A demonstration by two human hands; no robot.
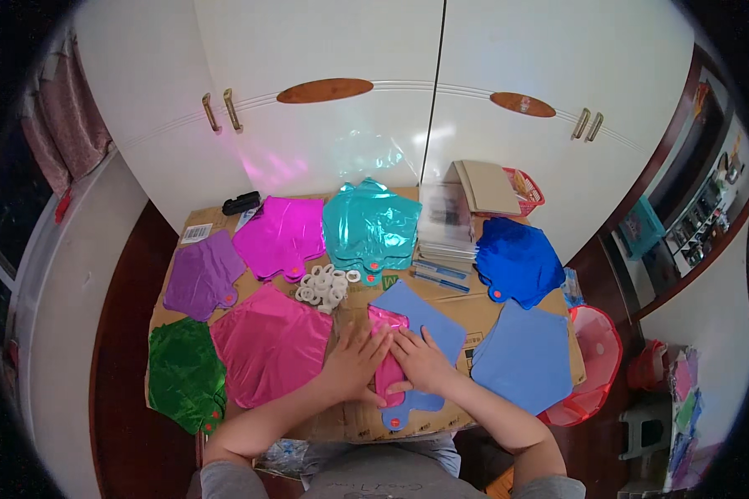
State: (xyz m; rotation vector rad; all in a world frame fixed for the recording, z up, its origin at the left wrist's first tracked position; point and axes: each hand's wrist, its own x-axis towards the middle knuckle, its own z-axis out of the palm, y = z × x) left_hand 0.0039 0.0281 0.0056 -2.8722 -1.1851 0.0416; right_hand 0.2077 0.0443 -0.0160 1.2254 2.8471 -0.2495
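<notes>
A pink foil balloon (389, 391), folded into a narrow strip, lies on a flat light blue foil balloon (437, 320) at the near middle of the cardboard-covered table. My left hand (354, 363) rests flat with fingers stretched out, its fingertips along the strip's left side. From the other side my right hand (420, 363) lies over the strip, fingers extended and pointing away from me, thumb across the pink foil. Both hands partly hide the strip. Just left of my left hand spreads a stack of flat pink foil balloons (266, 345).
Foil balloon stacks surround the work: green (187, 373), purple (201, 276), magenta (283, 237), teal (373, 224), dark blue (520, 259) and light blue (524, 358). White rings (322, 287) lie mid-table. Clear plastic bags (447, 224) stand behind, beside a red basket (528, 193). White cabinets back the table.
</notes>
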